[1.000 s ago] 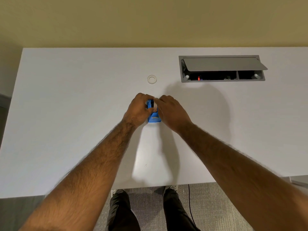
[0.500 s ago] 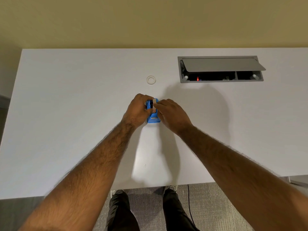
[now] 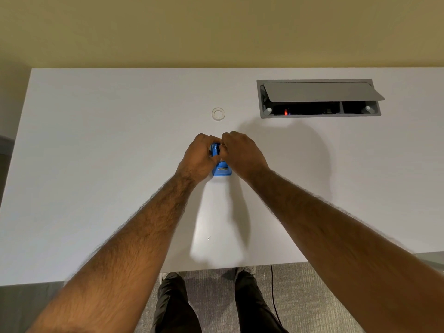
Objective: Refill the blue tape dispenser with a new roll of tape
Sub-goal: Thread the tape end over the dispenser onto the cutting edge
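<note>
The blue tape dispenser (image 3: 221, 168) sits on the white table (image 3: 101, 164), near the middle of it and a little toward the person's side. Its near end, with a small metal strip across it, shows clearly between the two wrists; its far part is mostly covered by fingers. A narrow blue upright part shows in the gap between the hands.

The left hand (image 3: 200, 156) is curled around the dispenser's left side, fingers wrapped over the top, gripping the body. The right hand (image 3: 242, 153) comes in from the other side, its fingertips pinched together at the top of the dispenser, close against the left hand's fingers. Whether the right hand is pinching a piece of tape or a part of the dispenser cannot be told; something small and pale shows at its fingertips, but it is too small to name.

Farther back on the table, beyond the hands and apart from them, a small roll of clear tape (image 3: 218, 114) lies flat, its round hole facing up.

To the right and at the back of the table, a grey cable box (image 3: 318, 98) is set into the surface, its lid tilted open, with a small red light inside.

Below the table edge, the person's dark trousers (image 3: 173, 306), pale shoes and a grey carpet (image 3: 310, 296) are in view, with a thin black cable running across the carpet.
</note>
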Demonstrator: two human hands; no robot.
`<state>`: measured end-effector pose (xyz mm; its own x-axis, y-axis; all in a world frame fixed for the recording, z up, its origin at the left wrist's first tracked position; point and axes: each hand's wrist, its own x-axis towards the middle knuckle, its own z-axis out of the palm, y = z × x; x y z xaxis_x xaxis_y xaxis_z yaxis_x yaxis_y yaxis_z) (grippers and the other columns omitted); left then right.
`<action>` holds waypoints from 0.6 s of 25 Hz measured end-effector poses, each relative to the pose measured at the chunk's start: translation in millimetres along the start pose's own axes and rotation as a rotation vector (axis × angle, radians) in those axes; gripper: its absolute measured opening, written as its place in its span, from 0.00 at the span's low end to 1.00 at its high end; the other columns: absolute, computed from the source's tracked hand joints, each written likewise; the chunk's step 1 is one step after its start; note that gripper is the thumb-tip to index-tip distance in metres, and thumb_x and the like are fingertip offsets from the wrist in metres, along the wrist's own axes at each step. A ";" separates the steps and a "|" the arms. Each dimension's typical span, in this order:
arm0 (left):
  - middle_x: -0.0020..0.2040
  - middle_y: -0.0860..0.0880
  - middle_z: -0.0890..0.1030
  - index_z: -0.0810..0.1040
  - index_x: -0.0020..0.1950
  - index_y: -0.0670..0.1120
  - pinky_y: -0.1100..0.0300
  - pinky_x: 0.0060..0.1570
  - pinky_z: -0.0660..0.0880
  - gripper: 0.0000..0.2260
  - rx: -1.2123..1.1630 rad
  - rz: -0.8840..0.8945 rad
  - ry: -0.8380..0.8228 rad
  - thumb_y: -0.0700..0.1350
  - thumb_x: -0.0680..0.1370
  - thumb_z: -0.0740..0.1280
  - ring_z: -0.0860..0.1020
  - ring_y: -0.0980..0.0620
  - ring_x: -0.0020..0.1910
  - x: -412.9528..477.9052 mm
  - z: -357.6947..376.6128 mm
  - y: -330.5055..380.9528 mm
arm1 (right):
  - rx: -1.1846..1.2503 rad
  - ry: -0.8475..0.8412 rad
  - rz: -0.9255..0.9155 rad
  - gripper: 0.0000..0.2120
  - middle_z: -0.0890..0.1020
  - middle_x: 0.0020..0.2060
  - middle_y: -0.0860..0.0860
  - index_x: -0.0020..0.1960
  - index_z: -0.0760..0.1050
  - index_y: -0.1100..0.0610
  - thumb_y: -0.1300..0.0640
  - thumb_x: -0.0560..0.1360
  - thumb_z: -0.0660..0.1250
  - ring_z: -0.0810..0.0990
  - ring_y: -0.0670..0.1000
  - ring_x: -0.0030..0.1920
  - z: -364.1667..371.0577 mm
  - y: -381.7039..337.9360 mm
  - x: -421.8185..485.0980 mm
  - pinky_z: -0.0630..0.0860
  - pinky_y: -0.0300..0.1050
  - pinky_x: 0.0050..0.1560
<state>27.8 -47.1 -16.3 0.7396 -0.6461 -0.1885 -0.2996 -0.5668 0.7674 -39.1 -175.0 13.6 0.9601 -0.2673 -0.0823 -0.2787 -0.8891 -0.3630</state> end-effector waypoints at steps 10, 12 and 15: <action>0.56 0.51 0.76 0.78 0.60 0.51 0.50 0.56 0.79 0.16 0.019 -0.028 -0.001 0.46 0.73 0.75 0.77 0.50 0.51 0.9 0.9 -1.7 | 0.028 0.015 0.081 0.08 0.76 0.37 0.54 0.43 0.68 0.57 0.55 0.78 0.64 0.71 0.50 0.35 8.1 -2.0 5.9 0.66 0.41 0.39; 0.56 0.51 0.77 0.78 0.60 0.51 0.50 0.56 0.79 0.16 0.021 -0.030 -0.004 0.46 0.73 0.75 0.77 0.51 0.51 0.9 1.5 -1.1 | 0.041 0.016 0.095 0.08 0.74 0.36 0.52 0.43 0.68 0.57 0.55 0.78 0.63 0.72 0.50 0.35 8.6 -1.8 6.5 0.66 0.41 0.39; 0.56 0.51 0.76 0.78 0.60 0.51 0.51 0.56 0.79 0.16 0.030 -0.026 -0.005 0.47 0.73 0.75 0.77 0.51 0.51 0.5 0.9 -0.6 | 0.074 0.011 0.115 0.09 0.73 0.36 0.52 0.42 0.65 0.56 0.55 0.79 0.61 0.72 0.49 0.35 8.4 -1.6 7.1 0.66 0.41 0.39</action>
<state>27.8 -47.6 -17.4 0.7442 -0.6336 -0.2113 -0.2984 -0.5985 0.7435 -31.6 -172.3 5.8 0.9216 -0.3700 -0.1170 -0.3836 -0.8229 -0.4191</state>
